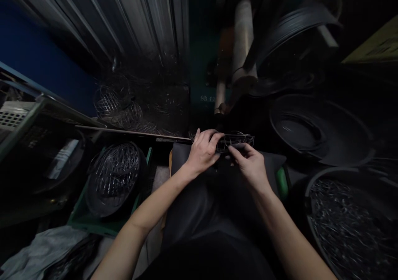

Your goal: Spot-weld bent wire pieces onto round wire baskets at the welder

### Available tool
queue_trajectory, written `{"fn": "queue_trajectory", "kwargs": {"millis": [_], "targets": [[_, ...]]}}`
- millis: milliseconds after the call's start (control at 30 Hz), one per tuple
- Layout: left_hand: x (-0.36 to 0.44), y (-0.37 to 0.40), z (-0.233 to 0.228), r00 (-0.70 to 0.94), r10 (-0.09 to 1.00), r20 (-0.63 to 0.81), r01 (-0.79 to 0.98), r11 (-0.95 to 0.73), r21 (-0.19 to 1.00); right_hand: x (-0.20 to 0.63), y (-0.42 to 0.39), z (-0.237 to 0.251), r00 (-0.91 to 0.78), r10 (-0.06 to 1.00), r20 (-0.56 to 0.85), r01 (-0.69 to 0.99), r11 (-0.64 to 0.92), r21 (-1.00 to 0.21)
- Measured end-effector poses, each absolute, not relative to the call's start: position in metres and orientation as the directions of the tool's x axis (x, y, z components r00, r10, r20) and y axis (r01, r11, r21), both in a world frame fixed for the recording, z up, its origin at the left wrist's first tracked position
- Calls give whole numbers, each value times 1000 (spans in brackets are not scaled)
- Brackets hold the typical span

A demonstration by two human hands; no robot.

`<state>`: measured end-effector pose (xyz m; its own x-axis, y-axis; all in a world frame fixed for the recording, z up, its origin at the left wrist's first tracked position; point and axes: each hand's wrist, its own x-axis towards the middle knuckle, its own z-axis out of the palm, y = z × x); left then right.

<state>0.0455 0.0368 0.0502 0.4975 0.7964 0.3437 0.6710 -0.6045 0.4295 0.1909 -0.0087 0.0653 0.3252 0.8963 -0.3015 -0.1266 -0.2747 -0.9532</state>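
A round wire frame, made of thin metal rods, lies in front of me below the machine. My left hand is closed over its left part, fingers curled round the wires. My right hand is at the frame's near side, thumb and fingertips pinched together by the wires. Whatever is between those fingertips is too small and dark to make out. Beneath both hands, a dark apron or cloth covers my lap.
The machine's metal cylinder stands beyond my hands. At left, a green crate holds a dark basin of wire grids. At right are a wide basin and a tub of small bent wire pieces. More wire frames lie at the back left.
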Motion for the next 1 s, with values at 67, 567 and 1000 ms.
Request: {"fn": "queue_trajectory", "kwargs": {"millis": [67, 567, 1000], "targets": [[43, 41, 50, 493, 798, 347, 671, -603, 432, 187, -7, 68, 347, 900, -264, -82, -251, -964], [43, 62, 45, 449, 804, 389, 656, -592, 467, 173, 17, 35, 476, 860, 183, 414, -36, -910], [44, 83, 40, 417, 760, 499, 597, -643, 479, 176, 36, 31, 443, 843, 305, 485, 61, -873]]}}
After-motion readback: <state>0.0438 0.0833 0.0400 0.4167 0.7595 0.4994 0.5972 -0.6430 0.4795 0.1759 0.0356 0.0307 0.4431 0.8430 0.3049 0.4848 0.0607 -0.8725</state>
